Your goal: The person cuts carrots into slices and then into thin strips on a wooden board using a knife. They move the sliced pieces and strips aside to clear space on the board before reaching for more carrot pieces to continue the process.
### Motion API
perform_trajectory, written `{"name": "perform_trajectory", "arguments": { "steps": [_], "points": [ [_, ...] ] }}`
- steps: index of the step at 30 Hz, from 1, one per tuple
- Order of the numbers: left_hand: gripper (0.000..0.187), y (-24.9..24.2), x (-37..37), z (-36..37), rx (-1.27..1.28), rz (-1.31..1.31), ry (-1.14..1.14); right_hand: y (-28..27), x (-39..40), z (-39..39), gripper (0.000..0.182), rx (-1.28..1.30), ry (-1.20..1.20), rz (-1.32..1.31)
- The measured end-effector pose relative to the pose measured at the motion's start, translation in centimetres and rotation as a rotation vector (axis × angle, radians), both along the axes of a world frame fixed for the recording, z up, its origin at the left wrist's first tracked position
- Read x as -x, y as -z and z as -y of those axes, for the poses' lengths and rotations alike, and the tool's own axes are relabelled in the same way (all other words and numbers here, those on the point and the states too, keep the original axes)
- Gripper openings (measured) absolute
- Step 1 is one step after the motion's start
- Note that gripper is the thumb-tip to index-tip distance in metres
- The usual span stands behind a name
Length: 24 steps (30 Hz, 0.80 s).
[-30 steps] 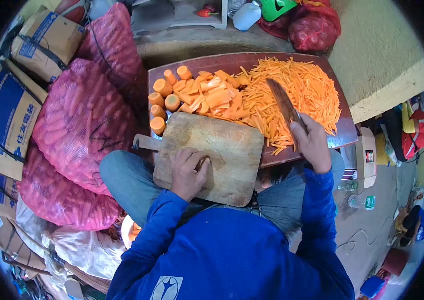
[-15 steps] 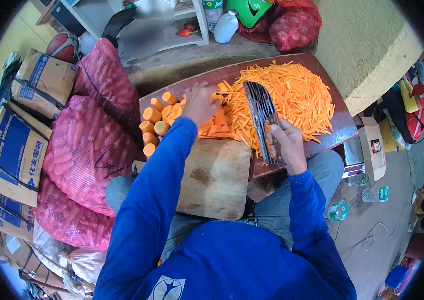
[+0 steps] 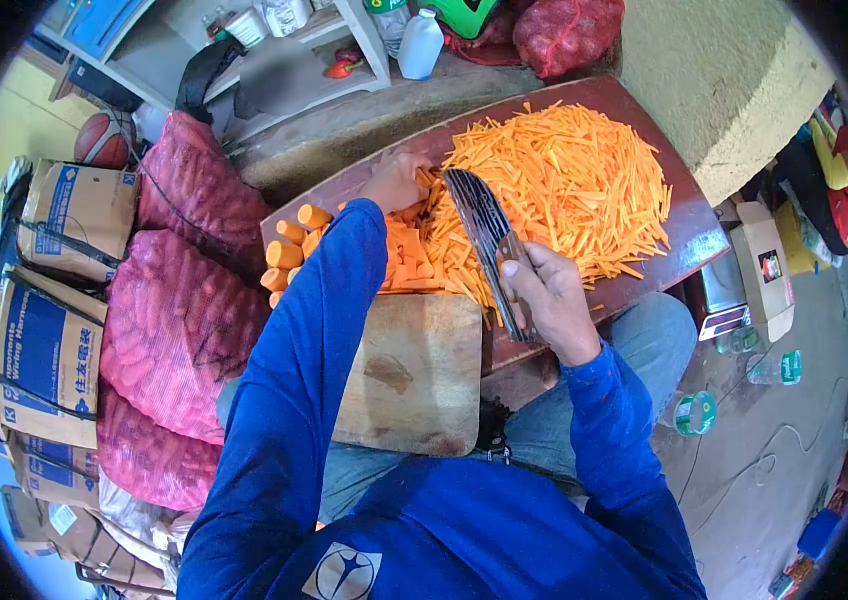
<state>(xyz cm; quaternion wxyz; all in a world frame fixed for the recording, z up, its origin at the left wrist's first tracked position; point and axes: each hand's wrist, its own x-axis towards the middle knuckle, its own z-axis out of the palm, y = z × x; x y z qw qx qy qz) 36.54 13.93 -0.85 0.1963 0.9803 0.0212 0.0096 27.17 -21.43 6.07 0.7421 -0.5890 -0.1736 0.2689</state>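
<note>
My right hand (image 3: pixel 552 303) is closed on the wooden handle of a wide-bladed knife (image 3: pixel 479 215). Its dark, streaked blade is upright against the left side of a heap of carrot sticks (image 3: pixel 569 190). At the far side of the board, my left hand (image 3: pixel 396 182) curls down among carrot pieces; its fingertips are mostly hidden, and I cannot make out what they hold. Flat carrot slices (image 3: pixel 406 258) lie just below that hand. Thick peeled carrot chunks (image 3: pixel 287 254) sit to the left, partly behind my sleeve. A wooden cutting board (image 3: pixel 409 370) rests over my lap.
Red mesh sacks of carrots (image 3: pixel 169 330) and strapped cardboard boxes (image 3: pixel 54 350) are stacked at left. The dark red tabletop (image 3: pixel 679 235) carries the carrots. A concrete block (image 3: pixel 724 90) stands at far right. Clear plastic containers (image 3: pixel 694 412) and an open carton (image 3: pixel 762 265) are on the floor.
My left hand has moved farther over the carrot pieces, toward the table's far edge. The knife in my right hand has shifted slightly and leans a little more. The whole view has turned slightly.
</note>
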Motion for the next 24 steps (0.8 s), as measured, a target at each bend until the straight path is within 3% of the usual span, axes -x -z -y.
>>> {"name": "perform_trajectory", "arguments": {
  "steps": [6, 9, 11, 14, 17, 21, 24],
  "points": [
    [0.039, -1.1, 0.9, 0.2, -0.006, 0.016, 0.029, 0.4, 0.0, -0.1, 0.022, 0.026, -0.010, 0.040],
    [0.030, -2.7, 1.5, 0.8, 0.140, 0.038, -0.034, 0.7, -0.1, 0.0, 0.022, 0.053, -0.014, 0.067],
    [0.026, -2.7, 2.0, 0.5, -0.020, 0.195, -0.014, 0.8, 0.0, 0.0, 0.022, 0.047, -0.016, 0.065],
    [0.016, -3.1, 3.7, 1.0, 0.063, 0.447, -0.039, 0.7, -0.1, -0.1, 0.022, 0.048, -0.023, 0.073],
    [0.006, -6.8, 9.1, 4.0, -0.098, 0.680, 0.098, 0.3, -0.2, 0.0, 0.022, 0.065, -0.007, 0.080],
    [0.006, -8.6, 19.8, 9.4, -0.436, 0.607, 0.171, 0.2, 0.6, 1.0, 0.020, 0.117, -0.075, 0.146],
    [0.007, -7.0, 26.7, 12.3, -0.375, 0.527, 0.164, -1.7, 1.9, 1.7, 0.021, 0.236, -0.257, 0.199]
  ]
}}
